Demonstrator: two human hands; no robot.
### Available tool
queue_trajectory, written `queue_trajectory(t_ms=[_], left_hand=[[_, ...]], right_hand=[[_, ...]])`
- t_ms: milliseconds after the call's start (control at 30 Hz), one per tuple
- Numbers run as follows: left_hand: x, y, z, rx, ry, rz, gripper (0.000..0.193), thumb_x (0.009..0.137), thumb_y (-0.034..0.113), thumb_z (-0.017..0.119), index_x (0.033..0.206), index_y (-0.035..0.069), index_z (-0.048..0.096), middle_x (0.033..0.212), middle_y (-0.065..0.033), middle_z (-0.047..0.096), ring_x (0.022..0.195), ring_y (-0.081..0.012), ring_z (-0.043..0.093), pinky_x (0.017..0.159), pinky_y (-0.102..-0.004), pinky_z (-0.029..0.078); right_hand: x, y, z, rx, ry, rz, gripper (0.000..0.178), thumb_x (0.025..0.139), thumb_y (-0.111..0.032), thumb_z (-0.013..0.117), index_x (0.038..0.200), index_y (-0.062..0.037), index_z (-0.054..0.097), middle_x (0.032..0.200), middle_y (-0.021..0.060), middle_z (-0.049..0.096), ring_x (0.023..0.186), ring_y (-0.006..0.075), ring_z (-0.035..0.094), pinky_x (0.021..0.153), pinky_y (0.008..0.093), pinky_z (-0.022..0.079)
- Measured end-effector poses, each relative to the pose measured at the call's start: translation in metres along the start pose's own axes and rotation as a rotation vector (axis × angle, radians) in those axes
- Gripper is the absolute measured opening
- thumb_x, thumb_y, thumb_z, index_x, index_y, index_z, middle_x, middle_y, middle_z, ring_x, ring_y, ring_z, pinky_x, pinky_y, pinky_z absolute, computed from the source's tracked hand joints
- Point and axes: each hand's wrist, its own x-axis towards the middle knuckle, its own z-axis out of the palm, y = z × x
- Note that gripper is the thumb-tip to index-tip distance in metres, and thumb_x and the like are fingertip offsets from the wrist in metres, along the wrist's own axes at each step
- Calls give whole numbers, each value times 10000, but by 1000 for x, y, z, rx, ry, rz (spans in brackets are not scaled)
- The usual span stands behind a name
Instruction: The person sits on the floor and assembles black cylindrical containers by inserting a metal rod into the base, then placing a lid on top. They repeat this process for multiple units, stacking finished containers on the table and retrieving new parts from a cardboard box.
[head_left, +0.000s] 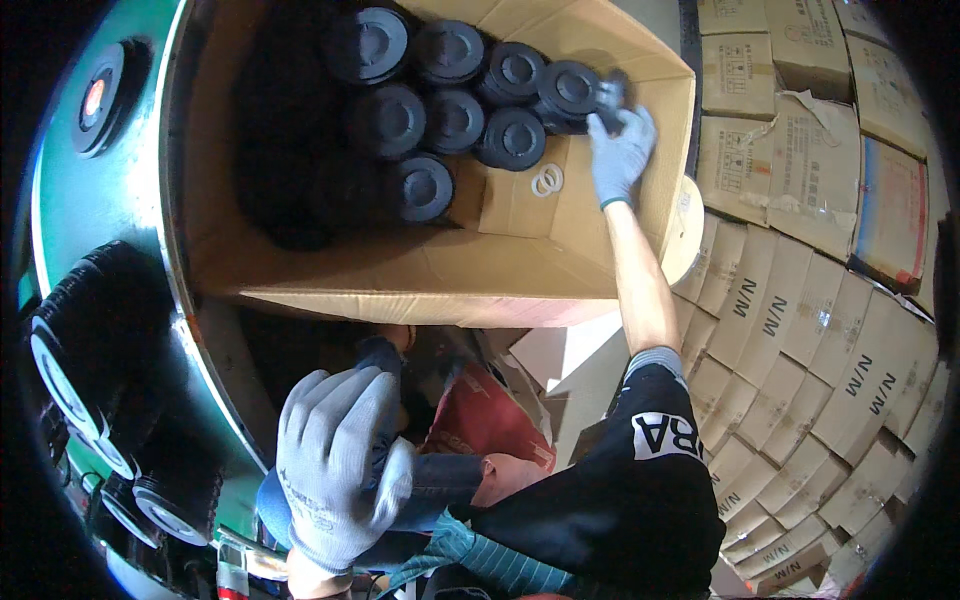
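My right hand (pixel 620 160), in a grey knit glove, reaches into a large cardboard box (pixel 430 275). Its thumb and fingers close on a small dark part (pixel 611 92), which is blurred, so its exact kind is unclear. Right beside that part stands a stack of black round discs (pixel 570 88) with raised centres. Several more such stacks, among them a black disc stack (pixel 425 188), fill the box's middle and shadowed left. Two white rings (pixel 547 180) lie on its floor. My left hand (pixel 340 460), gloved too, is raised in front of the box, fingers loosely apart and holding nothing visible.
A green-topped table (pixel 120 200) runs along the left, bearing a black disc (pixel 98 98) and rows of black discs with pale faces (pixel 62 375). Stacked cardboard cartons (pixel 800 330) line the right. A red bag (pixel 490 415) lies below the box, near my legs.
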Motion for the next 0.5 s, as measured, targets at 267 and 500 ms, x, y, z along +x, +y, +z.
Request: queue_trajectory(t_ms=[267,500], left_hand=[[-7,-12,-2,15,28,36,555,874,242,767,1378,36,658,1352,-169,670,1238,-375,635,1152,-561,457],[-14,-14,1,-37,25,90,614,833,235,781,1389,14,641,1363,-167,665,1267,-374,633,1149,-570,459]], right_hand=[[37,-44,47,-411,-559,-103,1146,752,-585,912,1661,-160,358,1297,154,604,1227,363,607,1010,657,522],[32,-55,57,-650,-571,-149,989,746,-554,930,1526,-155,472,1370,135,563,1342,331,530,976,619,576]])
